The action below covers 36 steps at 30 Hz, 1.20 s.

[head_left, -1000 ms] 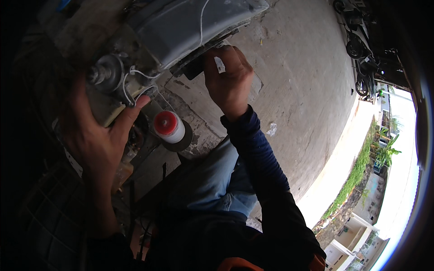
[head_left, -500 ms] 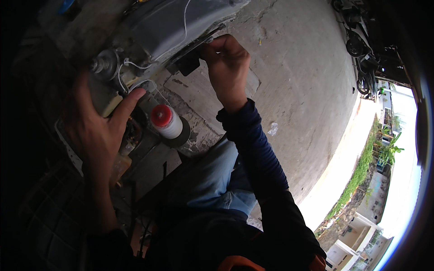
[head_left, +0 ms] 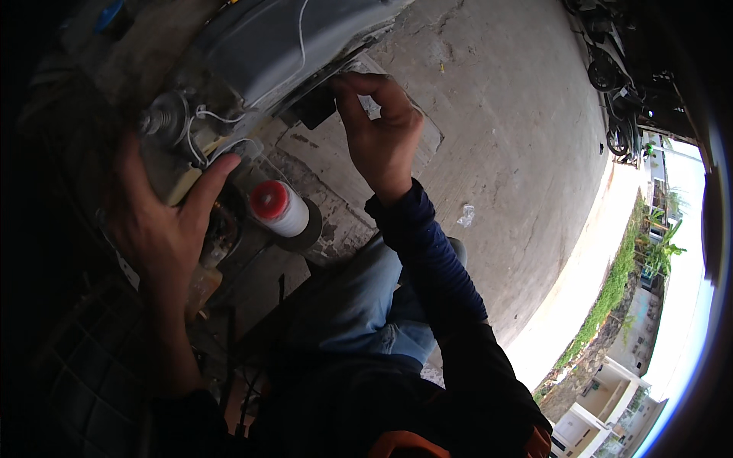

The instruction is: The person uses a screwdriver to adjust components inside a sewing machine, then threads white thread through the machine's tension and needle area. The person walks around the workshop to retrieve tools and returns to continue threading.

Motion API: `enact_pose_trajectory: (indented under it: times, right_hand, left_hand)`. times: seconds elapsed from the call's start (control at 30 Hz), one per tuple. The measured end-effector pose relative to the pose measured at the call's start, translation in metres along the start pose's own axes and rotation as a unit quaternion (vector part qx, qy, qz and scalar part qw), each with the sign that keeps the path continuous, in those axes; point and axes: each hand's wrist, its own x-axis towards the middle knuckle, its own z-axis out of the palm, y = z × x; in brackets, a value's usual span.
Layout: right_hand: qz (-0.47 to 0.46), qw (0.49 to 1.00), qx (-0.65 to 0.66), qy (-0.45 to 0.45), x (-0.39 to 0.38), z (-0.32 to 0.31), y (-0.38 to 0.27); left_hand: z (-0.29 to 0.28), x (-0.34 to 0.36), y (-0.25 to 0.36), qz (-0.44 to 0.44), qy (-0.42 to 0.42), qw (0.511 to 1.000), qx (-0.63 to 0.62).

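Note:
My left hand [head_left: 164,229] is spread beside a sewing-machine-like device, thumb and forefinger wide apart; its other fingers are lost in shadow. Close beyond the forefinger is a round metal disc with a spring [head_left: 166,118], and a white cord [head_left: 221,116] loops beside it. My right hand [head_left: 382,118] has thumb and forefinger pinched together at the edge of a dark, flat piece [head_left: 317,107]. Whatever lies in that pinch is too small to make out. Between my arms stands a white thread spool [head_left: 286,214] with a red cap [head_left: 269,200], on a dark round base.
A grey, smooth-covered body [head_left: 259,46] with a thin white cord across it lies at the far side. Concrete floor [head_left: 489,153] spreads to the right, with a clear plastic scrap [head_left: 466,215] on it. Motorcycles [head_left: 607,76] stand at the far right.
My right hand has drawn slightly down and back from the grey body's edge, still pinched. The left hand keeps its spread shape. The whole view has shifted a little.

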Motion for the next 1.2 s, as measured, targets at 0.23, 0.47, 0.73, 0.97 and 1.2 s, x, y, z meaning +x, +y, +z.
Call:
enact_pose_trajectory:
  times: [0.23,0.47,0.73,0.97,1.2]
  right_hand:
    - [-0.055,0.995,-0.085,-0.003,0.002,0.001,-0.003]
    - [-0.120,0.985,-0.123,0.014,0.003,0.007,-0.002]
    - [-0.198,0.945,-0.253,0.062,0.007,-0.003,0.009]
    - [-0.108,0.988,-0.110,0.007,0.005,0.001,-0.006]
    - [-0.115,0.976,-0.176,0.049,0.009,-0.004,0.002]
  left_hand:
    - [0.004,-0.001,-0.002,0.008,0.008,1.000,-0.014]
    - [0.001,0.000,-0.001,0.017,0.005,1.000,-0.001]
    - [0.003,0.002,-0.005,0.034,0.013,0.999,0.015]
    - [0.002,0.002,-0.004,0.041,0.020,0.999,0.019]
    - [0.003,0.002,-0.004,0.042,0.020,0.999,0.019]
